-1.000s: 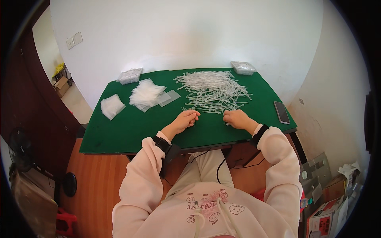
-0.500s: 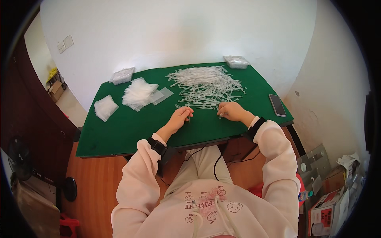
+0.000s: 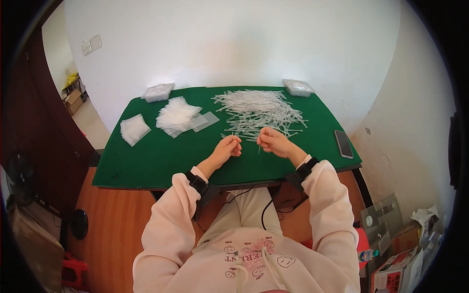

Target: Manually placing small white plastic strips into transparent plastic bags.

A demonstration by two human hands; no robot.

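Thin clear plastic sticks (image 3: 264, 110), some with a small ring at one end, lie in a loose pile on the green-covered table (image 3: 166, 163). At the pile's near edge, my left hand (image 3: 224, 151) is closed around a few of these sticks; their tips poke out above and below the fingers. A little to its right, my right hand (image 3: 273, 142) pinches a thin clear stick that points down from the fingertips. The two hands are apart. How many sticks the left hand holds is hidden by its fingers.
To the left lie a large heap of clear flat bags (image 3: 176, 117) and a smaller stack of bags (image 3: 135, 130). Filled clear packs stand at the back left (image 3: 158, 93) and back right (image 3: 298, 88). A phone (image 3: 343, 144) lies near the right edge, beside a white wall.
My right hand has lifted off the near edge of the pile and moved left toward my left hand, with a stick in its fingers. The view has shifted slightly.
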